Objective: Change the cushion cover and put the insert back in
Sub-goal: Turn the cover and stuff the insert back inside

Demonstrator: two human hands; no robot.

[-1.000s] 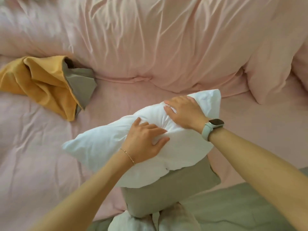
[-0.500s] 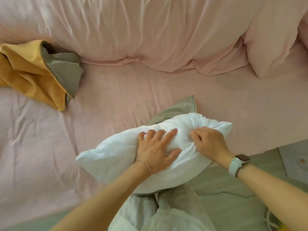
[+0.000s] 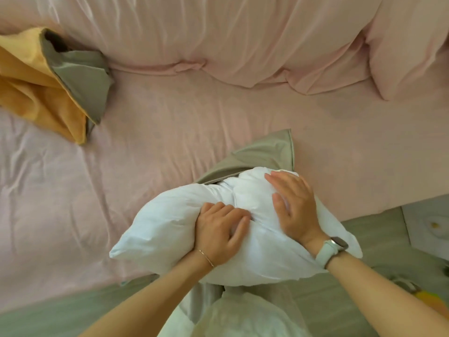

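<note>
Both hands press the white insert at lower centre of the frame: left hand curled, bunching it; right hand flat. Only its far end has entered the cover; better squeeze corners narrow, feeding evenly.

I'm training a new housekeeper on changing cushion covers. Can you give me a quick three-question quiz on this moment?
1. True or false: the white insert is fully inside the grey-green cover.
2. Which hand wears a watch: A) left hand B) right hand?
3. What lies at the far left of the pink bed?

Key: 1. False, most of it is outside. 2. B. 3. A yellow and grey cover.
</note>
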